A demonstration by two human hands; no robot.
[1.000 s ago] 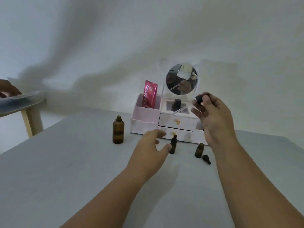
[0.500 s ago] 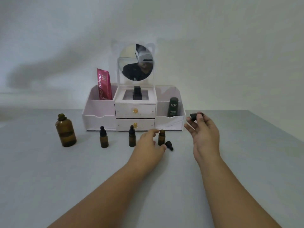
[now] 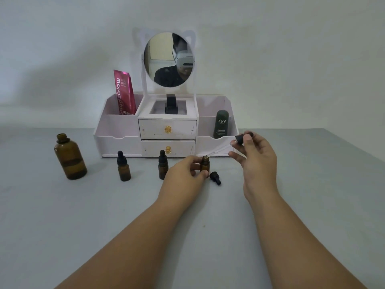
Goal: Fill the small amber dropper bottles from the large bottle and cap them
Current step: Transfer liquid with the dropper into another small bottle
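Pinching the uncapped small amber bottle (image 3: 205, 164) between thumb and fingers, your left hand (image 3: 183, 177) is holding it upright on the table (image 3: 83, 226). Your right hand (image 3: 258, 159) is gripping the black bulb of a dropper (image 3: 238, 140) with curled fingers, slanting its glass tip down to the bottle's mouth. A loose black cap (image 3: 215, 177) is lying beside that bottle. Leftward, a capped dropper bottle (image 3: 163, 166), a second capped dropper bottle (image 3: 124, 170) and the open large amber bottle (image 3: 69, 158) are standing apart.

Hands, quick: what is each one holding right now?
Left hand: grips the uncapped small amber bottle.
Right hand: pinches the dropper, glass tip at that bottle's mouth.
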